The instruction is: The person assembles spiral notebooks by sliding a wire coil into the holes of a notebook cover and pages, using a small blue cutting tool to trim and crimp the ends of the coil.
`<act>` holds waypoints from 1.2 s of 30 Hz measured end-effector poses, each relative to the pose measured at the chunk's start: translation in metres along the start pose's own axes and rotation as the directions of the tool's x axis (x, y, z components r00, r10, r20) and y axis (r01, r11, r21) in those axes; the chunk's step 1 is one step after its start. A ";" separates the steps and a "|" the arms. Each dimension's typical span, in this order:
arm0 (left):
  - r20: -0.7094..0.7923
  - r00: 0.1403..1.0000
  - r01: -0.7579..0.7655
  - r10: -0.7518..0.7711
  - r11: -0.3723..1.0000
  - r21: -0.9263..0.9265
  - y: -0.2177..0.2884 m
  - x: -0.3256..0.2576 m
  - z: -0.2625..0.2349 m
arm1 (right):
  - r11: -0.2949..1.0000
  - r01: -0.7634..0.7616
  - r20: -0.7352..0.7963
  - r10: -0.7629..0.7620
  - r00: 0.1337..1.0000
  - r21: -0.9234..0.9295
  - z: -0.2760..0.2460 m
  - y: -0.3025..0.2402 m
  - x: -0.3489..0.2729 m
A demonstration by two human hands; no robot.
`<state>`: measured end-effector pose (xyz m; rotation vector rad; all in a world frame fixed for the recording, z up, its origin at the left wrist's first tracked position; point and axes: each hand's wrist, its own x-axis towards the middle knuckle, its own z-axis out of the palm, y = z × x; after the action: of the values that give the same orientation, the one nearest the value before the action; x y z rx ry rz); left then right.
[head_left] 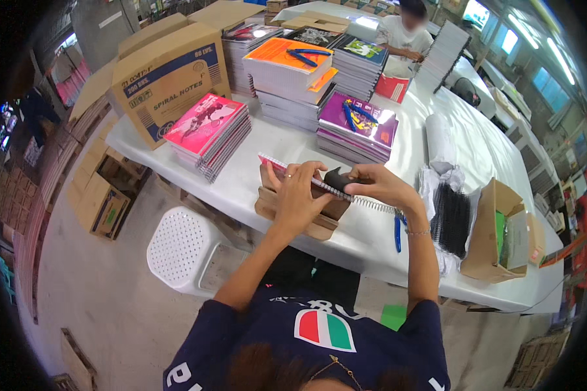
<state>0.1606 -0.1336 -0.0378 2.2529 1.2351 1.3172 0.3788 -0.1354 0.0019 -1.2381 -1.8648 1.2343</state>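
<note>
Coil runs lengthwise rightward from your nearer right hand, fingertips pinching dark pad; left hand clamps notebook.

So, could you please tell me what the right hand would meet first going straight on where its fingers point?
Pointing left, the right hand would probably first meet the dark curved piece directly ahead, with the left hand beyond, though depth is unclear.

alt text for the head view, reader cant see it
A person's left hand holds a notebook at a wooden stand, the right hand at its edge, where a spiral coil sticks out. Around them on a white table are notebook stacks, pliers, cardboard boxes and black coils.
</note>
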 end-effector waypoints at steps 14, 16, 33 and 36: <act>-0.019 0.999 -0.045 0.047 0.995 0.087 -0.011 0.005 -0.003 | 0.613 -0.144 -0.223 -0.053 0.973 -0.776 -0.014 0.035 0.018; -0.053 0.997 -0.047 0.052 0.994 0.096 -0.014 0.002 -0.005 | 0.895 -0.251 -0.188 0.193 0.963 -0.368 -0.023 0.028 0.015; -0.017 0.982 -0.187 0.186 0.975 -0.117 -0.057 0.030 -0.009 | 0.961 0.095 -0.076 -0.078 0.994 0.261 -0.022 -0.017 0.002; -0.015 0.975 -0.222 0.222 0.967 -0.123 -0.058 0.034 -0.007 | 0.961 0.024 -0.041 -0.013 0.999 0.276 -0.025 -0.003 0.000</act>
<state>0.1317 -0.0736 -0.0472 2.3538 0.8936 1.4288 0.3982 -0.1264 0.0144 -1.0821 -1.6070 1.3955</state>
